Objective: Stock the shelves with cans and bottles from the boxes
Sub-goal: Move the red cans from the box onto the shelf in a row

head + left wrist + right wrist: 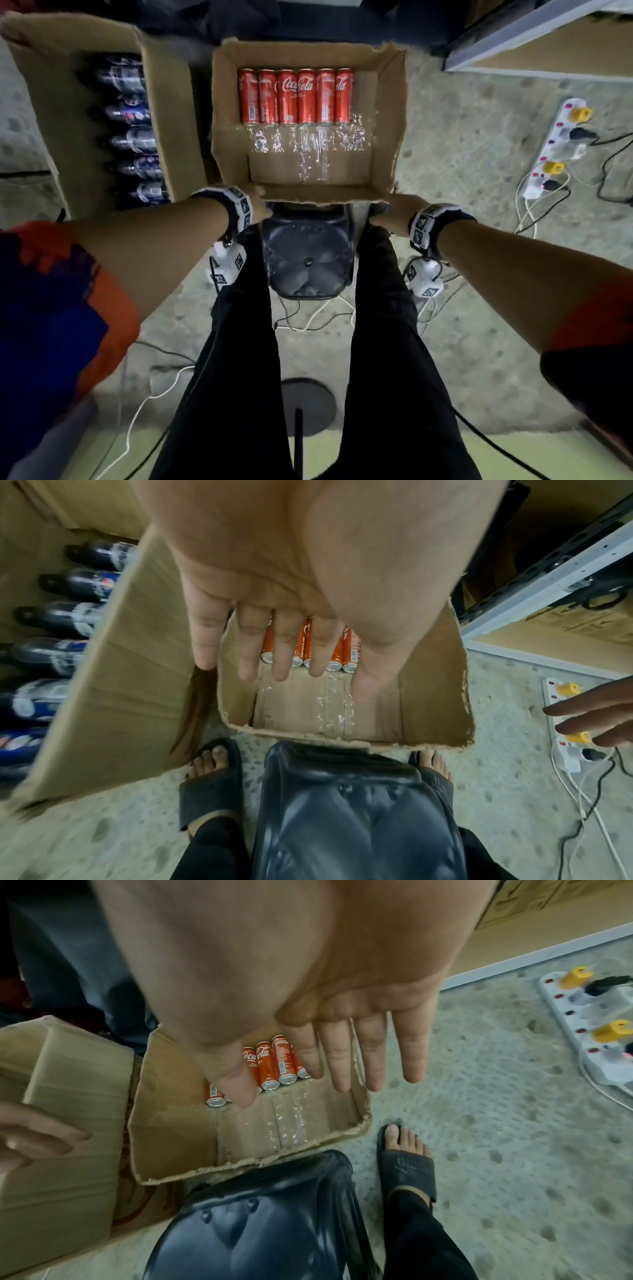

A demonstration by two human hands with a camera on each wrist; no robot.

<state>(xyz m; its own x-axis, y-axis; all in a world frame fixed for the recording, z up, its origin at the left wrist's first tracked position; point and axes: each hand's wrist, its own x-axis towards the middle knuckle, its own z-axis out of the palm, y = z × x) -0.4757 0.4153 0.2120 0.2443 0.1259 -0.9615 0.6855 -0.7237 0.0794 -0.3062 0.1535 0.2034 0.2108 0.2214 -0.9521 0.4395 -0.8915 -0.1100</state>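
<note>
both hands hovering flat, fingers straight, holding nothing: left hand and right hand above open cardboard box containing row of red cola cans; neighbouring box containing dark bottles.

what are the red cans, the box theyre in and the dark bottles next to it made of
Red cans: probably aluminium with a glossy printed coat; their bare silvery ends show in the wrist views. Their box: plain brown corrugated cardboard, matt, with ragged torn edges. Dark bottles: seemingly clear glossy plastic holding dark drink, with printed labels, though blur leaves that open.
</note>
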